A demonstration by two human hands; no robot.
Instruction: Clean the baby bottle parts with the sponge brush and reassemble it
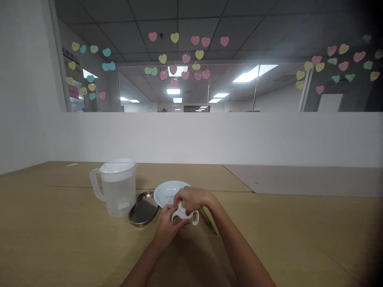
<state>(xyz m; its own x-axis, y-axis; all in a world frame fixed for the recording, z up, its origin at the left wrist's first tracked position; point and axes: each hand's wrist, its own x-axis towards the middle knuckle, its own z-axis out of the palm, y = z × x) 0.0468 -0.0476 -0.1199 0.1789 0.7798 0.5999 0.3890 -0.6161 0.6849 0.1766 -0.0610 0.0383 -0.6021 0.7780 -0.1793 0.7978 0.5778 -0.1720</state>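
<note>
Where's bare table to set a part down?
Bare: table right of the right forearm, up to the grey section; also left, from the pitcher nearward to the left forearm. Crowded: centre, with metal tray, white plate, green strip, left hand and right hand on the white handled piece.

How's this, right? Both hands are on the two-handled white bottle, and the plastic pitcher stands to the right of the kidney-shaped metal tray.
Wrong side: the head view shows the plastic pitcher left of the kidney-shaped metal tray. The rest holds: left hand and right hand are on the two-handled white bottle.
</note>
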